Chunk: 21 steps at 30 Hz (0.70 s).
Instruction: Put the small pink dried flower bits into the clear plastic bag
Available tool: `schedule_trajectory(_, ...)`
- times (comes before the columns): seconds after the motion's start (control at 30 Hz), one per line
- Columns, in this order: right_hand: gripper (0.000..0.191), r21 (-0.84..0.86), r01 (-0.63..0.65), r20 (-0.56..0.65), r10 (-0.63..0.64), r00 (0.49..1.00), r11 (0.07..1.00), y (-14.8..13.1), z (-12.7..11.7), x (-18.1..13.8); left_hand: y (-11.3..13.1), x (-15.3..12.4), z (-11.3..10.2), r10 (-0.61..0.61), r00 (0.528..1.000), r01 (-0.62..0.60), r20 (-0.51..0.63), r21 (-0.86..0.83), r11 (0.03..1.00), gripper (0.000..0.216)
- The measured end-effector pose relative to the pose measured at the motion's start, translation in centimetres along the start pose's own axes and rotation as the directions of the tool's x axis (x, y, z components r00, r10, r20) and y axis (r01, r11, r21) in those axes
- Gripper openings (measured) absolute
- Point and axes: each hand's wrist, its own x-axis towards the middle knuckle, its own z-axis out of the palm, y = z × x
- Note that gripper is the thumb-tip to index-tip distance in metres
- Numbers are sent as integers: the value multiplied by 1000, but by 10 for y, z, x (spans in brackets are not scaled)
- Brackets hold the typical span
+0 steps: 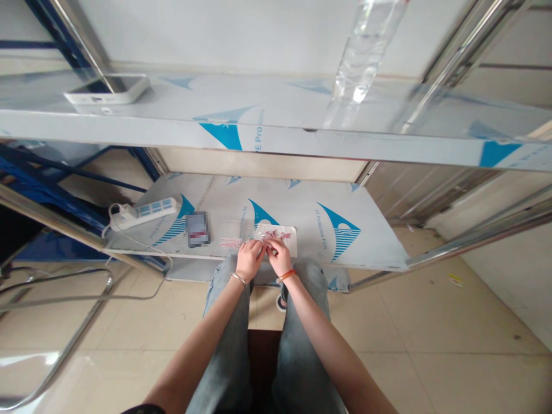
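My left hand [249, 259] and my right hand [279, 257] meet at the front edge of a low metal shelf [366, 244]. Both have fingers pinched together on a small item too tiny to name. Just beyond the fingers lies a white sheet [278, 234] with small pink pieces on it. A few pink pieces in clear wrap [230, 241] lie left of the hands. A silver bangle is on my left wrist, an orange band on my right.
A white power strip [149, 211] and a small dark blurred object [197, 229] lie left on the low shelf. On the upper shelf [276, 123] sit a white phone [107, 89] and a clear plastic bottle [364, 54]. Metal chair frame [64, 322] at left; tiled floor.
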Motion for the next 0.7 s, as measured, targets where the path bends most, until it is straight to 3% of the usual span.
schedule_trajectory(0.2, 36, 12, -57, 98, 55, 994, 998, 16, -2, 2, 4, -3, -9, 39, 995, -47, 90, 84, 995, 19)
schedule_trajectory(0.37, 35, 54, -128, 182, 116, 976, 990, 23, -7, 4, 5, -3, -14, 60, 965, -70, 254, 32, 997, 75)
schedule_trajectory(0.43, 33, 99, -175, 267, 144, 953, 979, 23, -8, 3, 3, -3, -12, 65, 948, -72, 313, 12, 997, 86)
schedule_trajectory(0.53, 31, 152, -271, 386, 196, 902, 950, 25, -9, 1, -2, -3, -9, 49, 943, -40, 329, -32, 999, 76)
schedule_trajectory(0.7, 37, 191, -341, 440, 230, 868, 921, 29, -10, 1, -12, -4, -3, 3, 951, 19, 309, -68, 997, 60)
